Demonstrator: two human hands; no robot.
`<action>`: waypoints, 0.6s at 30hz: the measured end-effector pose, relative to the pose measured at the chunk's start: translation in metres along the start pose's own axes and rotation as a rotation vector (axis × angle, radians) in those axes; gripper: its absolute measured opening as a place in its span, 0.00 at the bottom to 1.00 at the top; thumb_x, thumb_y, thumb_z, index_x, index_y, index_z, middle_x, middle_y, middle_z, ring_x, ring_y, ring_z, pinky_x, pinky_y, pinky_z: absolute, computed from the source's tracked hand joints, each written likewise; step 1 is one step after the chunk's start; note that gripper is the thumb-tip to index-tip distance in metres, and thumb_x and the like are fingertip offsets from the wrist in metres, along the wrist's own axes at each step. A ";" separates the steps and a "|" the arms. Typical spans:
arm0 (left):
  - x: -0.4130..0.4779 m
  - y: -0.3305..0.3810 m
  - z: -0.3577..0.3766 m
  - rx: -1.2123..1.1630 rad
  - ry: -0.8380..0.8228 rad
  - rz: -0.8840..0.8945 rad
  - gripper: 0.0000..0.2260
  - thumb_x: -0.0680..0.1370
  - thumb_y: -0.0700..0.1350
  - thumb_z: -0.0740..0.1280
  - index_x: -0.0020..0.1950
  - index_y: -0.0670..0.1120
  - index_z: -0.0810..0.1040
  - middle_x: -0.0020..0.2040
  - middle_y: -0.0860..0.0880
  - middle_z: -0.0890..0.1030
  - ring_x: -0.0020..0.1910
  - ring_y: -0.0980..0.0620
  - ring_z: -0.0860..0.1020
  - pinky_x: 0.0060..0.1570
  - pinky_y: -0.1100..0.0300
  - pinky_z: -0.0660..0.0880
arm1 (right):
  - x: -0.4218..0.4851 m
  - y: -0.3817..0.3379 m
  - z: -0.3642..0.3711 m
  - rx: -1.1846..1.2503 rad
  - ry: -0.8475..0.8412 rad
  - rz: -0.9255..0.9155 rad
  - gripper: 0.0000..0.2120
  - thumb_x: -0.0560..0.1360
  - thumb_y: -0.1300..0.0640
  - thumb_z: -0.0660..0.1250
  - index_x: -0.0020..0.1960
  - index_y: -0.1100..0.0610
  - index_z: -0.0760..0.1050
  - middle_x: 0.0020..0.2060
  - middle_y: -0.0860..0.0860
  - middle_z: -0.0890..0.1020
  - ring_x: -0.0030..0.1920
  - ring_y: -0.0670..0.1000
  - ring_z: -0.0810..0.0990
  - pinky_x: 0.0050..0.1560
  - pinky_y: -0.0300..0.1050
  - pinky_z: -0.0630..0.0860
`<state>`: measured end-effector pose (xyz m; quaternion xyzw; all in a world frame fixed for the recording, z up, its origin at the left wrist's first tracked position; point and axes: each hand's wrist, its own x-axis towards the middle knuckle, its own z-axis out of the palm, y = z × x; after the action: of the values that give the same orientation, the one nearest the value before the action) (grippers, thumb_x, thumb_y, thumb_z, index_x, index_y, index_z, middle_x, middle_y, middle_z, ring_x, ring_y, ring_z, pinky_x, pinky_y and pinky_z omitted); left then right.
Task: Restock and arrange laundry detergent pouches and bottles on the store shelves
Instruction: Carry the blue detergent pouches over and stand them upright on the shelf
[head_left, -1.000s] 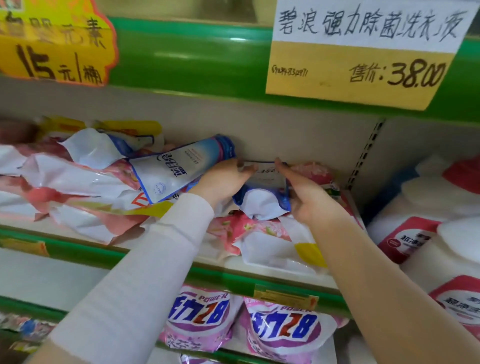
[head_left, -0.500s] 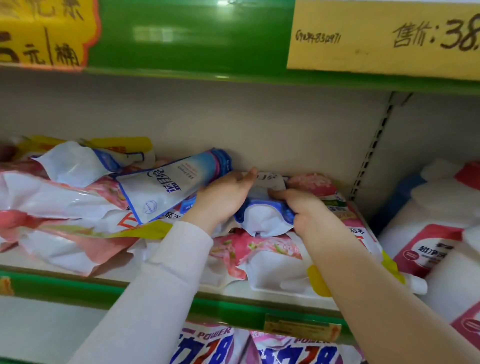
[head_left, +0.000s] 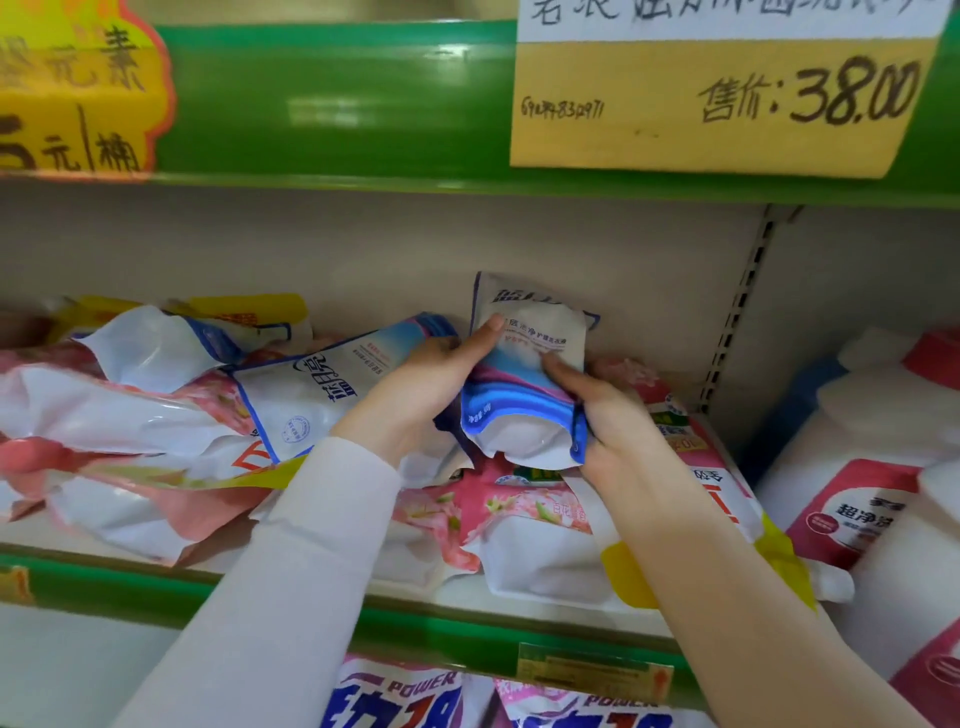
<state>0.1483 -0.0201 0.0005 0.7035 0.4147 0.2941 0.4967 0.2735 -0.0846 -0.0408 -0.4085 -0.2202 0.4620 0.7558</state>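
In the head view, a blue-and-white pouch (head_left: 524, 374) is held upright toward the far side of the shelf (head_left: 130, 587), above pink floral pouches (head_left: 498, 512) that are laid flat. The grip of the left hand (head_left: 431, 384) is wrapped round its left edge, and the grip of the right hand (head_left: 605, 421) round its right edge. To the right, white bottles (head_left: 857, 499) are seen.

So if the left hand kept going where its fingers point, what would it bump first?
The blue-and-white detergent pouch that the left hand holds; past that, probably the shelf's back wall, though depth is unclear.
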 end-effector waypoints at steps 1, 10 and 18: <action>-0.002 0.002 0.000 -0.106 -0.002 -0.022 0.20 0.73 0.63 0.64 0.47 0.46 0.79 0.48 0.45 0.82 0.50 0.44 0.81 0.57 0.50 0.75 | 0.000 -0.003 0.000 -0.005 -0.020 -0.031 0.25 0.65 0.62 0.70 0.62 0.63 0.74 0.53 0.62 0.81 0.50 0.61 0.82 0.54 0.57 0.78; -0.010 -0.013 0.031 -0.500 0.250 0.249 0.05 0.76 0.38 0.67 0.51 0.42 0.77 0.48 0.42 0.81 0.47 0.46 0.80 0.51 0.54 0.78 | -0.002 -0.003 -0.003 -0.165 -0.113 -0.185 0.11 0.72 0.68 0.66 0.52 0.57 0.77 0.50 0.58 0.82 0.52 0.60 0.81 0.59 0.57 0.75; -0.030 -0.013 0.036 -0.578 0.259 0.244 0.09 0.76 0.34 0.65 0.55 0.42 0.75 0.48 0.43 0.81 0.45 0.48 0.80 0.49 0.59 0.79 | -0.021 -0.004 0.004 -0.175 0.064 -0.108 0.16 0.74 0.59 0.68 0.60 0.61 0.75 0.53 0.57 0.82 0.52 0.57 0.82 0.58 0.55 0.77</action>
<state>0.1597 -0.0607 -0.0233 0.5349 0.2867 0.5436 0.5798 0.2626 -0.1022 -0.0346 -0.4748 -0.2572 0.3864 0.7477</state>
